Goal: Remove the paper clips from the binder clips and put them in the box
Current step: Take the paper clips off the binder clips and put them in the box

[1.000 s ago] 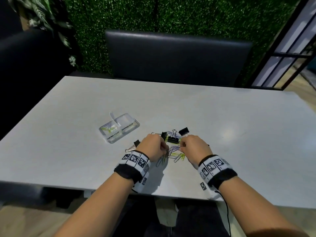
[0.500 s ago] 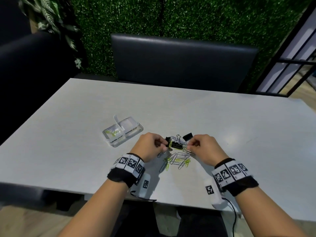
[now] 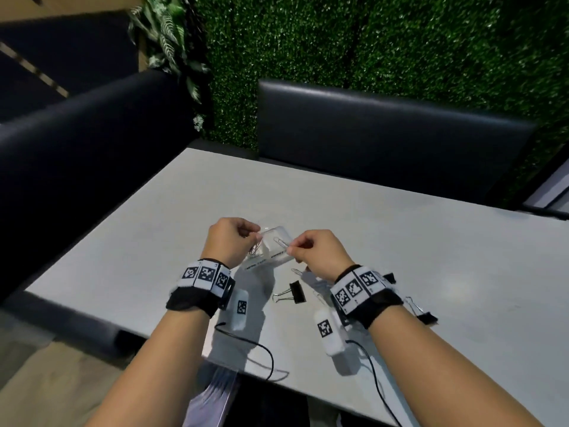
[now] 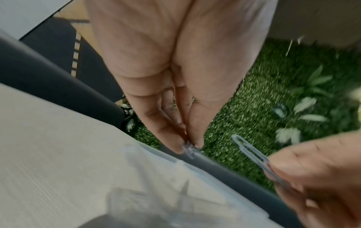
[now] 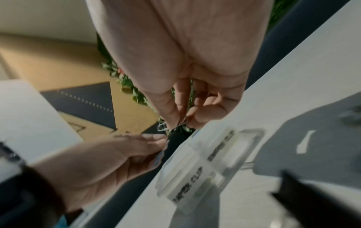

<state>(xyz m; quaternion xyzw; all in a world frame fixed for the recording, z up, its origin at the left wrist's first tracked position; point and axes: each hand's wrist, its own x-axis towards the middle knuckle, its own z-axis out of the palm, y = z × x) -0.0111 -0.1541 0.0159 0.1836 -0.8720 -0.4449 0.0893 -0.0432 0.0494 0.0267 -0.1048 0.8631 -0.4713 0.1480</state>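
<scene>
Head view, near to far. Black binder clip (image 3: 295, 292) lies on the grey table (image 3: 431, 257) between the wrists; a second binder clip (image 3: 422, 312) sits beyond the right wrist. Right hand (image 3: 320, 254) pinches a silver paper clip (image 3: 281, 241) between thumb and fingertip, over the clear box (image 3: 271, 257). Left hand (image 3: 229, 241), fingers curled, pinches something small and pale at the box's far-left edge; too blurred to name. Beyond: dark bench (image 3: 385, 134), green hedge wall (image 3: 369, 47).
</scene>
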